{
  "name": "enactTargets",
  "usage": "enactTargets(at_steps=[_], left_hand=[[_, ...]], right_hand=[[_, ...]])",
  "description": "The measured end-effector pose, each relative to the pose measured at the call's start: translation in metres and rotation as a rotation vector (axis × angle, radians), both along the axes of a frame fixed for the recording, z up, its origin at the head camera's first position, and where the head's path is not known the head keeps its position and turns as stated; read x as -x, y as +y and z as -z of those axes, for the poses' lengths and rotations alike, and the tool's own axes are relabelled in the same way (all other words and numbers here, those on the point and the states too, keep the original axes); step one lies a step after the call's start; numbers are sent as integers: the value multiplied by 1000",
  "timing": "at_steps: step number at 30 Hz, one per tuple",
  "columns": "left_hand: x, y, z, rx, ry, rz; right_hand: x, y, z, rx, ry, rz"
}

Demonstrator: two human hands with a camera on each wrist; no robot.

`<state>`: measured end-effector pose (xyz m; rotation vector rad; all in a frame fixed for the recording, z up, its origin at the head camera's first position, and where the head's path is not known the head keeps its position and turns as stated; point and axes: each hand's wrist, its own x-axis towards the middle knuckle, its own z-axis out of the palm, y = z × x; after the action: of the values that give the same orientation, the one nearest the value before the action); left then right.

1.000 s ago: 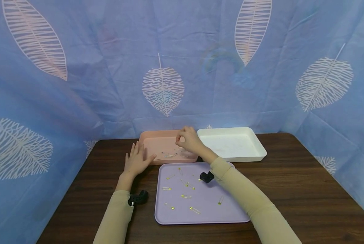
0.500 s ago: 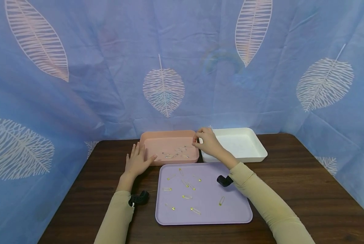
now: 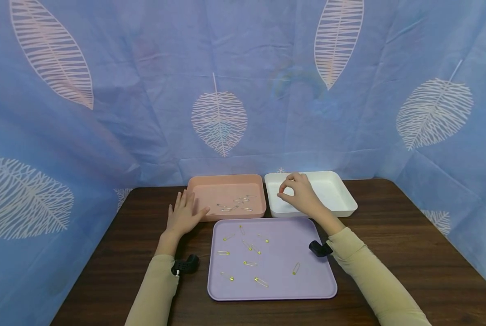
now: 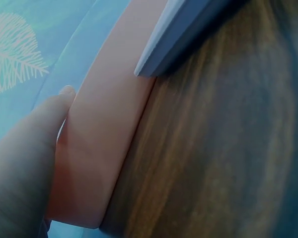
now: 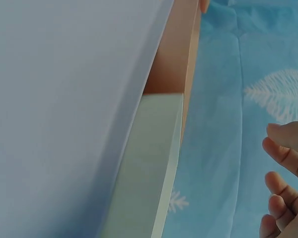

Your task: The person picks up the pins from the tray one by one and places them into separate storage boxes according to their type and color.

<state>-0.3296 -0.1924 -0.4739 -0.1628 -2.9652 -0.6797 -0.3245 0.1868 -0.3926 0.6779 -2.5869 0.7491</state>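
Work looks partway: silver pins [image 3: 247, 209] lie in the far-left pink tray [image 3: 222, 180], yellow pins [image 3: 249, 263] remain on the near lilac tray [image 3: 283, 283]. Left hand [image 3: 180, 218] spreads against the pink tray; right hand [image 3: 303, 195] curls above the white tray [image 3: 330, 192], any pinch indiscernible.

Soft, even light fills the head view, while the dimmer left wrist view blurs the wooden tabletop [image 4: 213, 148].
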Motion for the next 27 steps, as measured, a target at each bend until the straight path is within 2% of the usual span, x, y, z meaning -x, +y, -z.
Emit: enactTargets(at_steps=[9,16,19,22,27], left_hand=[[-1,3,-4,24,28,12],[-4,7,-10,65,131,33],[-7,11,-12,80,221,56],[-10,14,-15,99,342,91],[-17,19,-22,111,532,171]], right_hand=[[-11,37,4,60,-19,62],[-13,66,11,49,10,116],[-14,81,16,11,52,138],[-14,96,22,-48,72,172],[-15,122,34,-129,28,223]])
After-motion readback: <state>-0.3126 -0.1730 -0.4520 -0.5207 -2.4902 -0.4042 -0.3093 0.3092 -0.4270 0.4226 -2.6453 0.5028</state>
